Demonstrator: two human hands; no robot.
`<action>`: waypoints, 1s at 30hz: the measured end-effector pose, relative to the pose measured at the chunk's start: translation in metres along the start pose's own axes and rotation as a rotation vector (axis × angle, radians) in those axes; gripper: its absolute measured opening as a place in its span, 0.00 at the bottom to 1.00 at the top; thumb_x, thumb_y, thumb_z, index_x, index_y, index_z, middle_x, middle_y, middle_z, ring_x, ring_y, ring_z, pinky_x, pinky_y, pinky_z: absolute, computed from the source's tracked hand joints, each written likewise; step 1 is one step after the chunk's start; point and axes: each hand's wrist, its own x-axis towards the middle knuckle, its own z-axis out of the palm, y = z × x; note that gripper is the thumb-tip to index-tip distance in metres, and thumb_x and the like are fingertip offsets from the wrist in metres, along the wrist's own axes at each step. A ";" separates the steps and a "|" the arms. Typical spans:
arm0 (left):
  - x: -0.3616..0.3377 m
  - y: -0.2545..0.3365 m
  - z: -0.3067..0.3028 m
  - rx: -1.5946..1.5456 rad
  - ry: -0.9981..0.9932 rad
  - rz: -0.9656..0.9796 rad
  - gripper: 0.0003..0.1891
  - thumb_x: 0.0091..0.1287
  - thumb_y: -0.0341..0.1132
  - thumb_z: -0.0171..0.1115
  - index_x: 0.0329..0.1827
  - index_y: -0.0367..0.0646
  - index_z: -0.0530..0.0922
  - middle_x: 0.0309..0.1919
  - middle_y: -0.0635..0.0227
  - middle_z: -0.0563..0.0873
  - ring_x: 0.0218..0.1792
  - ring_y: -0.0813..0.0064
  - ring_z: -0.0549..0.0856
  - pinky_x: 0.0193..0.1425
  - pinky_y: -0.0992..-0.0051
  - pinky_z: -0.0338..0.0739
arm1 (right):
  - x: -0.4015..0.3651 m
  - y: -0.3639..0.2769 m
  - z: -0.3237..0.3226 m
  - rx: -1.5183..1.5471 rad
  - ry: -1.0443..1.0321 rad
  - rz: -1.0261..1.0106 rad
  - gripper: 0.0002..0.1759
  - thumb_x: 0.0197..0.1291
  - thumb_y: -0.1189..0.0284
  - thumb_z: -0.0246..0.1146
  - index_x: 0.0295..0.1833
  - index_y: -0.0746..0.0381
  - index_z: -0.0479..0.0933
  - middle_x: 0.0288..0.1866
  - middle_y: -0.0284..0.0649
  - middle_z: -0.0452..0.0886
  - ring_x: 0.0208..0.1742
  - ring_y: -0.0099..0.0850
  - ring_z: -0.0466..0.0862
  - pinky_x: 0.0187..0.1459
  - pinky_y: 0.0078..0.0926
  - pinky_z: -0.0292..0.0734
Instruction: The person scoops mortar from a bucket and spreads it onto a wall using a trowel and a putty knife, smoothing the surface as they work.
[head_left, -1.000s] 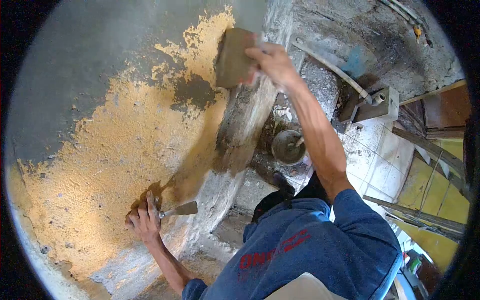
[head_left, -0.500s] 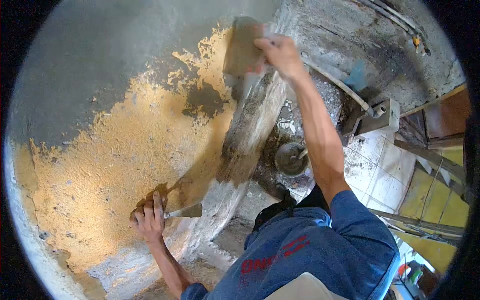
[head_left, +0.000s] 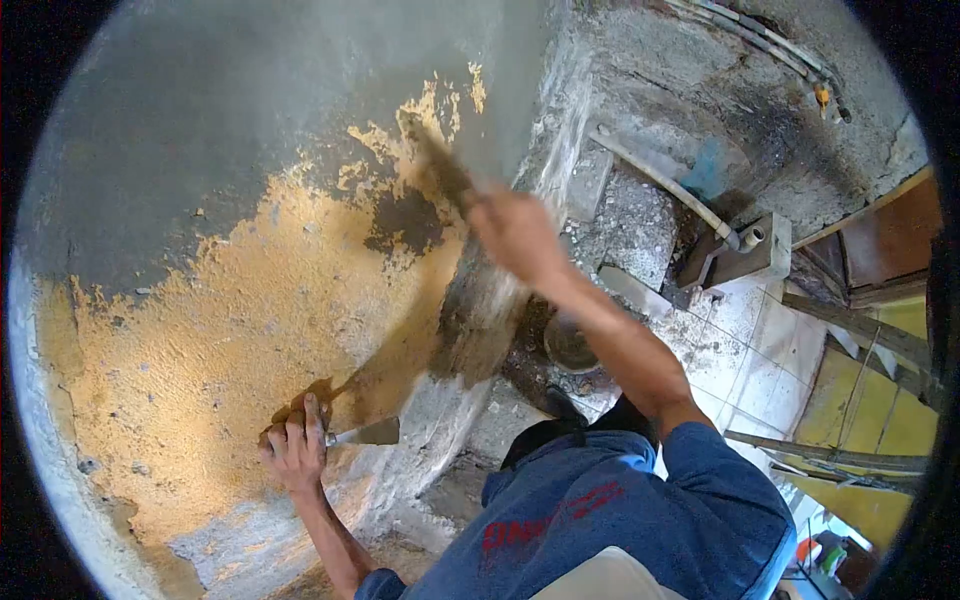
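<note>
My right hand [head_left: 520, 238] is closed on a plastering trowel [head_left: 438, 162], whose blade is smeared by motion and seen nearly edge-on. The blade overlaps the border between wet-looking grey plaster [head_left: 200, 120] and the rough orange-yellow wall [head_left: 250, 330]. Lower down, my left hand [head_left: 298, 445] rests at the orange wall with its fingers around the handle of a putty knife [head_left: 370, 433]. That knife's blade points right, away from the fingers. A small patch of grey mortar [head_left: 405, 222] sits on the orange surface below the trowel.
A bucket [head_left: 570, 345] stands on the floor, partly hidden by my right forearm. Behind it are a pale pipe [head_left: 670, 185], a concrete box [head_left: 765, 250] and white floor tiles [head_left: 745, 345]. Wooden poles [head_left: 830, 450] lie at the right.
My right hand has come down and left from the upper wall edge, and the trowel has turned from face-on to edge-on. Fresh grey plaster covers more orange there. My left hand stays put.
</note>
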 end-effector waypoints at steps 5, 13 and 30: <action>-0.003 -0.002 -0.006 -0.003 -0.116 0.020 0.20 0.71 0.44 0.65 0.66 0.59 0.82 0.38 0.73 0.82 0.37 0.68 0.79 0.52 0.62 0.72 | 0.073 0.078 -0.002 -0.005 0.134 0.285 0.13 0.75 0.68 0.57 0.47 0.67 0.80 0.25 0.48 0.85 0.21 0.38 0.85 0.20 0.36 0.81; 0.001 0.002 0.001 -0.076 0.018 -0.025 0.26 0.66 0.37 0.66 0.69 0.59 0.80 0.35 0.68 0.79 0.41 0.63 0.79 0.55 0.56 0.73 | -0.005 -0.007 0.030 -0.127 0.119 -0.117 0.20 0.71 0.69 0.59 0.63 0.68 0.75 0.33 0.55 0.87 0.29 0.47 0.89 0.27 0.44 0.84; 0.004 0.003 -0.007 -0.156 -0.061 -0.067 0.25 0.65 0.33 0.62 0.67 0.55 0.80 0.35 0.67 0.77 0.41 0.62 0.79 0.49 0.56 0.73 | 0.016 0.041 -0.058 1.114 0.113 0.374 0.19 0.75 0.71 0.60 0.65 0.70 0.75 0.57 0.45 0.85 0.48 0.38 0.89 0.53 0.40 0.88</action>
